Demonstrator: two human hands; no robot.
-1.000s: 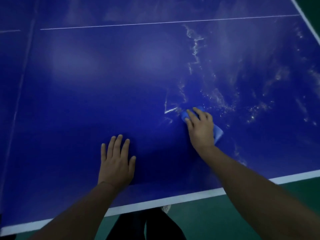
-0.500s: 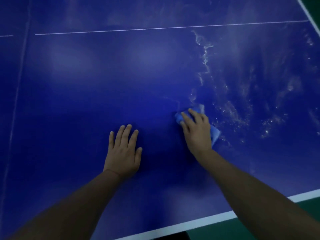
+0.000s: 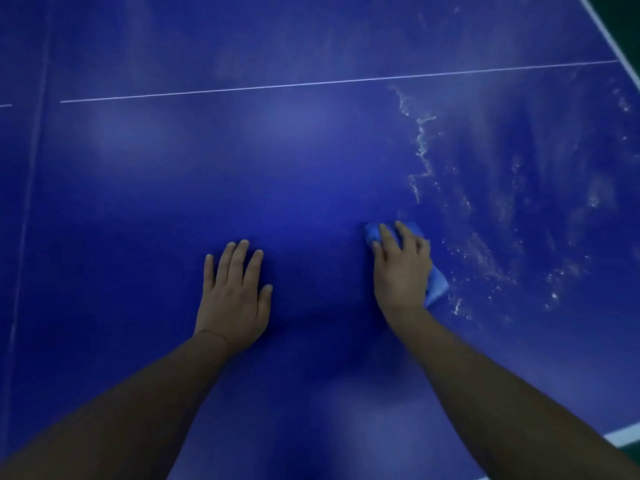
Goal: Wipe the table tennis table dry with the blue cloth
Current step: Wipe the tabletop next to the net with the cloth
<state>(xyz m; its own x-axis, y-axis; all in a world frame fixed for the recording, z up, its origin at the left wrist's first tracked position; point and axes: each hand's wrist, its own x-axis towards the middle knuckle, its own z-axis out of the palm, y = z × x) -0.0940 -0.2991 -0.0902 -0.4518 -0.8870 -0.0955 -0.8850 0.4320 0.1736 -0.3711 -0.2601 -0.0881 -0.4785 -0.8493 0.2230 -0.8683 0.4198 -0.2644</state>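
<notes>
The right hand presses the cloth down onto the worktop, its fingers laid fairly straight over the cloth rather than wrapped round it. The thumb is hidden, and the cloth shows only at the fingertips and past the right edge of the palm. The left hand lies flat and spread on the bare surface to the left, well apart from the cloth and holding nothing, seemingly as a prop. The cloth sits at the border between two zones. Everything left of it, out to the far white line, looks smooth and free of drops, so I judge that part done. To the right and farther off, a ragged water streak and scattered droplets cover the surface toward the right edge, and that stretch is left to wipe; perhaps half of what shows is dry
</notes>
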